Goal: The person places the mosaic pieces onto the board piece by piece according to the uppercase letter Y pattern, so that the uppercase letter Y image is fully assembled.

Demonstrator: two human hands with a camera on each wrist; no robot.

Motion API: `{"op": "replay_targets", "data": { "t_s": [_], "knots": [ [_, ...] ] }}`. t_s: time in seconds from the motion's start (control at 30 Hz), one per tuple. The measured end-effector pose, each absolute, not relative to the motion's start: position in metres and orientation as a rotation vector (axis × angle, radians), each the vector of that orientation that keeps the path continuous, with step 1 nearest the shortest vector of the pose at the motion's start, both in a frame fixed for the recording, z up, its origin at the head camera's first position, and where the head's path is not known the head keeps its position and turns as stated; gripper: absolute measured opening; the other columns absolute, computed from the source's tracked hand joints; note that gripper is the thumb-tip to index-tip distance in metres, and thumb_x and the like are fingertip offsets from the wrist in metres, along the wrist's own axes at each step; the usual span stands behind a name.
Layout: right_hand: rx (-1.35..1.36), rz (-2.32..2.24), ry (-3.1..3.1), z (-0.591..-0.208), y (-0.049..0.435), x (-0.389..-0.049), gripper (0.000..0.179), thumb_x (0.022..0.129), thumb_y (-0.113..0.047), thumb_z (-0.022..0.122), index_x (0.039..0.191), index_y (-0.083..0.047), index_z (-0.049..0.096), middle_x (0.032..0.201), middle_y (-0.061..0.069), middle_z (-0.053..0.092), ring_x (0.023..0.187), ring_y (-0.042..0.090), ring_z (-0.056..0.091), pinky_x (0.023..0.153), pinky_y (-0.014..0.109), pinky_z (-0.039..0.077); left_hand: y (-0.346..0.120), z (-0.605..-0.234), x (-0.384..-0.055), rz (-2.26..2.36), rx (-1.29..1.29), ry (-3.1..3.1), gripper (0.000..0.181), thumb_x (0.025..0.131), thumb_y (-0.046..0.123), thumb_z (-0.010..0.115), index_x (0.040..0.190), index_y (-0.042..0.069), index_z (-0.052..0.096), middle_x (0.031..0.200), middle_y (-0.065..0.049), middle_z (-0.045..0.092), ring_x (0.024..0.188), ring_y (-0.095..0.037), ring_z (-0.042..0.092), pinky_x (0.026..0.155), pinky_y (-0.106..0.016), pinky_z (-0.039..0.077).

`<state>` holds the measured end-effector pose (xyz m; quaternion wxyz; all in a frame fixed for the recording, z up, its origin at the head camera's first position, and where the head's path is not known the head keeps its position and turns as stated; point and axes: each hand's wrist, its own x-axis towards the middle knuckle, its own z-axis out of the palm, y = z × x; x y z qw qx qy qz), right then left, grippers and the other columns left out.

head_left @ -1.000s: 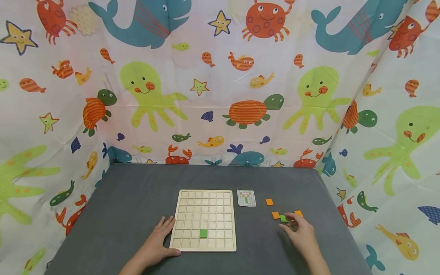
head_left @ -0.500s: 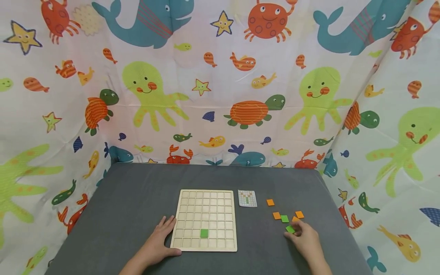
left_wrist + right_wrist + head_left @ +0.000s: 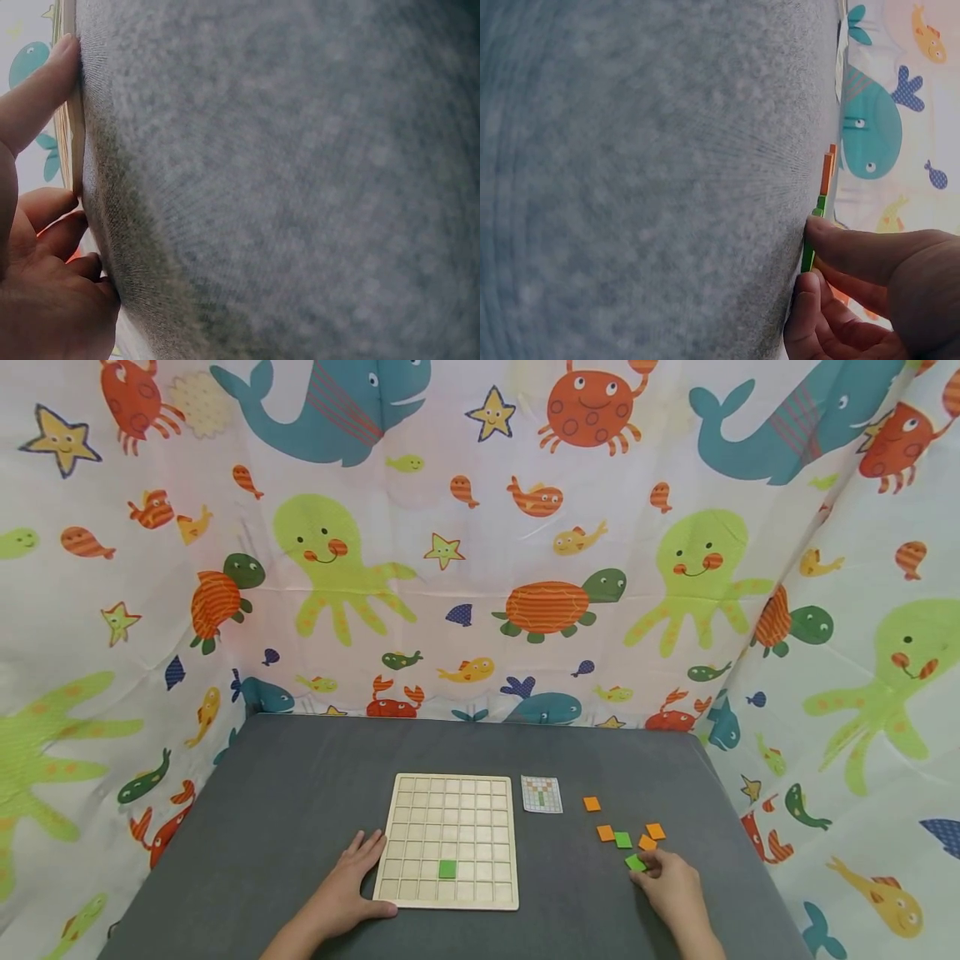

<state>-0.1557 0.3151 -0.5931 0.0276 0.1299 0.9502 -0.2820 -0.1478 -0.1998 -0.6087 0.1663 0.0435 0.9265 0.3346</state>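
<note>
Nearest, the left hand (image 3: 341, 893) lies flat with straight fingers against the left edge of the pale wooden grid board (image 3: 450, 841), steadying it. The right hand (image 3: 670, 885) pinches a green square tile (image 3: 635, 862) on the grey felt bench (image 3: 285, 793). The board holds one green tile (image 3: 447, 869) only; nearly every cell remains unfilled. Farther right lie loose orange tiles (image 3: 606, 832), another green one (image 3: 623, 839), and a small pattern card (image 3: 542, 794).

Left hand (image 3: 341, 893) rests flat with fingers spread; right hand (image 3: 670, 885) pinches, fingers curled.

Small pattern card (image 3: 542, 794) on grey table (image 3: 300, 793); sea-creature curtain (image 3: 480, 543) behind.
</note>
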Motion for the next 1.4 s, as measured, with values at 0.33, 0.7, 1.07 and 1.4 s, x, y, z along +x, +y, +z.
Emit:
{"op": "replay_targets", "data": {
  "t_s": [0.33,0.7,1.07,1.4],
  "knots": [
    [0.383,-0.866,2.942,-0.593,0.315,-0.154,0.029,0.083,-0.007,0.081,0.109,0.003,0.074,0.091,0.009,0.073,0.079,0.021,0.068,0.07,0.043,0.056,-0.2,-0.609,-0.147,0.968,0.124,2.632,0.12,0.06,0.053,0.092,0.158,0.011,0.036,0.166,-0.01,0.028,0.155,-0.043,0.009,0.114,-0.072,0.021],
    [0.279,-0.944,2.956,-0.581,0.297,-0.157,0.026,0.089,-0.002,0.075,0.113,0.005,0.07,0.096,0.013,0.065,0.085,0.021,0.062,0.069,0.037,0.052,-0.201,-0.608,-0.147,0.957,0.125,2.637,0.12,0.06,0.054,0.091,0.158,0.011,0.036,0.166,-0.01,0.028,0.155,-0.043,0.009,0.115,-0.071,0.02],
    [0.174,-0.952,2.994,-0.573,0.278,-0.161,0.028,0.087,-0.003,0.077,0.114,0.001,0.07,0.103,0.012,0.066,0.088,0.021,0.064,0.073,0.04,0.054,-0.2,-0.608,-0.147,0.957,0.129,2.64,0.119,0.061,0.053,0.092,0.158,0.01,0.036,0.166,-0.01,0.028,0.156,-0.042,0.009,0.115,-0.071,0.02],
    [0.041,-1.017,3.077,-0.571,0.268,-0.16,0.03,0.082,-0.001,0.081,0.111,-0.002,0.074,0.1,0.009,0.066,0.087,0.019,0.064,0.073,0.031,0.054,-0.199,-0.607,-0.147,0.946,0.114,2.643,0.12,0.059,0.053,0.092,0.157,0.011,0.037,0.166,-0.01,0.028,0.155,-0.043,0.009,0.115,-0.071,0.02]
  ]
}}
